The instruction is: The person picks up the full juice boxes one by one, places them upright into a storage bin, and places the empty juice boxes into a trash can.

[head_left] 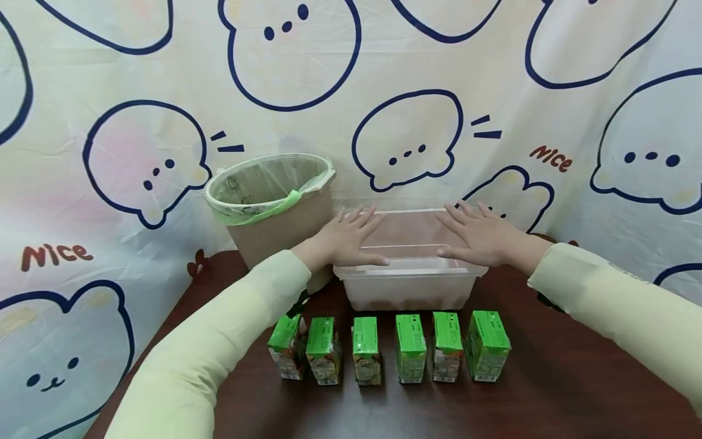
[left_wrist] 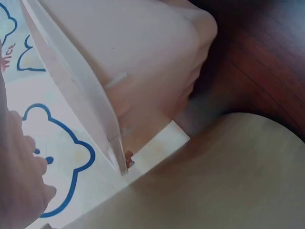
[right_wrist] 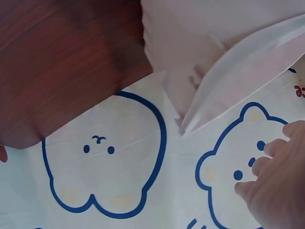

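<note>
A pale translucent plastic bin (head_left: 408,286) stands on the table, and its rim (left_wrist: 97,90) also shows in the left wrist view. Over its left side my left hand (head_left: 351,239) is spread flat, palm down, holding nothing. My right hand (head_left: 479,235) is spread the same way over the right side, fingers pointing to the back. In the right wrist view the right hand (right_wrist: 281,176) is apart from the bin wall (right_wrist: 190,43). A row of several small green-topped drink cartons (head_left: 365,350) stands upright in front of the bin.
A tall beige trash can (head_left: 280,235) with a green-edged liner stands left of the bin, close beside it. The dark wooden table (head_left: 439,408) runs back to a hanging cloth (head_left: 307,137) printed with cartoon bears.
</note>
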`<state>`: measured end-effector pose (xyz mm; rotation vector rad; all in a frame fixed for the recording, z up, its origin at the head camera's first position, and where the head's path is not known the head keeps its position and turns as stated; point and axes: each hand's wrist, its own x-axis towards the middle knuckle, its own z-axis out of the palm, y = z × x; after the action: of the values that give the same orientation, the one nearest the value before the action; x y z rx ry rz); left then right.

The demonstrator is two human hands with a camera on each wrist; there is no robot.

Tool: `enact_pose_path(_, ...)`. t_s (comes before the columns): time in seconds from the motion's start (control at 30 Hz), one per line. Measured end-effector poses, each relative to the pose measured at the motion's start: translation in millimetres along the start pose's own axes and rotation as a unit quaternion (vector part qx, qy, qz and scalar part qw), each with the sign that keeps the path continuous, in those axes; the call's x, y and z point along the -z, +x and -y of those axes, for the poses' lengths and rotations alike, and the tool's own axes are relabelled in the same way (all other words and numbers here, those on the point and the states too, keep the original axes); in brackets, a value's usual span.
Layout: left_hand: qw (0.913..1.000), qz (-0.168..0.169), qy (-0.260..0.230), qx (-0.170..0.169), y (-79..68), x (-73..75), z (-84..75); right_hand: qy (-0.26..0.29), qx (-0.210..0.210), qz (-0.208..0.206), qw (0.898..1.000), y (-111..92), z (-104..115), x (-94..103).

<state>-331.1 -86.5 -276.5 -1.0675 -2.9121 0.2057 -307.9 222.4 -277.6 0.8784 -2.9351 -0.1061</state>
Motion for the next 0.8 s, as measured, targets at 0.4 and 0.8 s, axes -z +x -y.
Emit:
enact_pose_path(0.4,0.9995,-0.009,-0.015,-0.028,-38.3,-4.2,15.2,0.025,0.041,-0.034,0.998,-27,-27,-11.9)
enact_pose_path(0.8,0.9951,-0.057,-0.058,-0.055,-103.7,-8.4,28.3,0.04,0.036,-0.047,0.997,-40,-45,-33.6)
